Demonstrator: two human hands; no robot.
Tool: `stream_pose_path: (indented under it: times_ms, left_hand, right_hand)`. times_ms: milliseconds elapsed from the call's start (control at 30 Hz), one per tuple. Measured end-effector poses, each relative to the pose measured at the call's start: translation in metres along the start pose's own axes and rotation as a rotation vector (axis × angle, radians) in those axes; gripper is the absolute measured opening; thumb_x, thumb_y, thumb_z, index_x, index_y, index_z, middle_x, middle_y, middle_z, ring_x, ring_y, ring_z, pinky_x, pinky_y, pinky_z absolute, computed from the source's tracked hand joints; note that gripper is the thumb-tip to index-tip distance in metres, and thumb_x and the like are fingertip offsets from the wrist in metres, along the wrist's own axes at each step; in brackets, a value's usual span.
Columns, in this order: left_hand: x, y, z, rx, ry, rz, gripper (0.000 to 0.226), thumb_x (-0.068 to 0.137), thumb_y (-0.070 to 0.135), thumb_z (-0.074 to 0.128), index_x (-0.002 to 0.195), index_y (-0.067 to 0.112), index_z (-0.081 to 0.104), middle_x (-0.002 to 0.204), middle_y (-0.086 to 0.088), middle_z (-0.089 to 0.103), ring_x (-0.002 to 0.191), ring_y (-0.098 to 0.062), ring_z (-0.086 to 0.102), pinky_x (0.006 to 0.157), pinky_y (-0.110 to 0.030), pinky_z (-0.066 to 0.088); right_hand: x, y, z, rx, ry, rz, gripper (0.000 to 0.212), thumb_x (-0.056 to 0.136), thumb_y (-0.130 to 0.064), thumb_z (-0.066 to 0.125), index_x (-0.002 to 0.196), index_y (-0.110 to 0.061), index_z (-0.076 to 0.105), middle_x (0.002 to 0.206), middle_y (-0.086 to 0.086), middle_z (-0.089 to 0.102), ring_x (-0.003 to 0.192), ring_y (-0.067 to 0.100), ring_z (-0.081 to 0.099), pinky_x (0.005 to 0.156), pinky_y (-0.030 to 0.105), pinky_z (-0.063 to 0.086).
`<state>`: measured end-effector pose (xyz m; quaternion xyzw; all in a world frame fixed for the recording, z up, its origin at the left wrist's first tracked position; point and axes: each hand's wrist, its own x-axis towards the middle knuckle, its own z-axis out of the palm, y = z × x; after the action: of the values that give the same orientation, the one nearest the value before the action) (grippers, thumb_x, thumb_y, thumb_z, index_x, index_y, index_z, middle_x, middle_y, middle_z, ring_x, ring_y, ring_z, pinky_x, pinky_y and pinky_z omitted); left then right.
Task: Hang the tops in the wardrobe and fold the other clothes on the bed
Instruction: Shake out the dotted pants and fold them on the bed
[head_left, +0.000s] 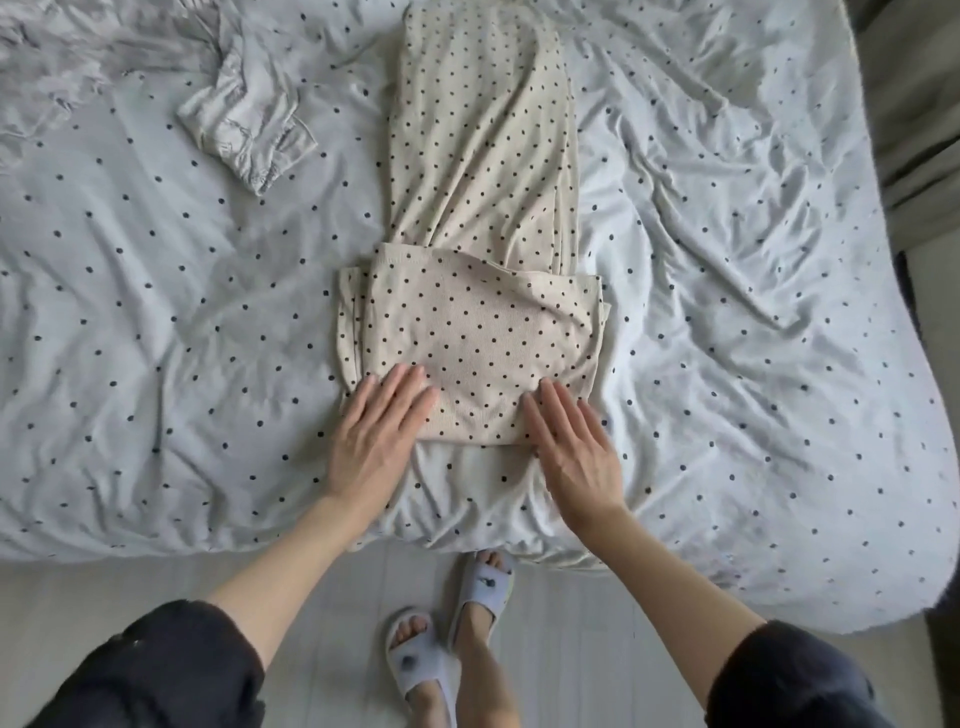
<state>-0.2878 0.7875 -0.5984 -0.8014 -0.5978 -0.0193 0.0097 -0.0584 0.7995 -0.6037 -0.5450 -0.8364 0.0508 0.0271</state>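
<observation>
Nearest the camera, two feet in pale slippers (423, 670) are standing on the light floor at the bed's edge, and dark sleeves (156, 670) are showing at both forearms. Just beyond them, the left hand (374, 441) and the right hand (576, 452) are lying flat with fingers straight, gripping nothing, each pressing on a near corner of the beige dotted garment (478, 332). The garment's near end is lying doubled over itself into a squarish pad between and just ahead of the fingertips, while its long remainder is running straight away from the hands across the dotted bedsheet (156, 338). Farther off, up and to the left of the left hand, a pale grey ruched garment (249, 130) is sitting crumpled, well apart from the fold.

Judging by the drape and soft creases, the beige knit is looking light, limp and stretchy, so it is likely slumping unless supported. Taking hold at both outer corners of the folded pad, with a pinch through all layers, seems the safest way to be turning it over again toward the far end
</observation>
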Motion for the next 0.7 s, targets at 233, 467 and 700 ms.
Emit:
stream_pose_path:
  times_ms: [233,467,700]
  left_hand:
    - [0.008,-0.011,-0.062,-0.466,-0.042,-0.152,0.038,0.073,-0.019,0.064,0.104,0.001,0.070,0.103,-0.015,0.071,0.086,-0.030,0.070,0.081,-0.035,0.052]
    - [0.060,-0.051,-0.135,-0.475,-0.422,-0.246,0.024,0.089,0.003,0.052,0.100,0.013,0.070,0.091,-0.002,0.067,0.091,-0.023,0.064,0.073,-0.025,0.042]
    - [0.162,-0.083,-0.198,-0.564,-0.387,-0.242,0.011,0.088,0.021,0.065,0.096,0.025,0.071,0.076,0.016,0.063,0.062,-0.010,0.059,0.053,-0.016,0.039]
  right_hand:
    - [0.002,0.006,-0.050,0.300,-0.046,0.127,0.025,0.082,0.005,0.063,0.104,-0.004,0.069,0.107,0.013,0.070,0.097,0.035,0.067,0.074,0.042,0.056]
    - [0.040,0.029,-0.138,0.456,-0.238,0.177,0.017,0.095,-0.015,0.048,0.095,-0.008,0.064,0.086,0.009,0.069,0.079,0.032,0.062,0.064,0.035,0.044]
    - [0.135,0.065,-0.211,0.558,-0.269,0.174,0.017,0.091,-0.017,0.058,0.088,-0.003,0.066,0.077,0.005,0.062,0.072,0.020,0.053,0.063,0.027,0.035]
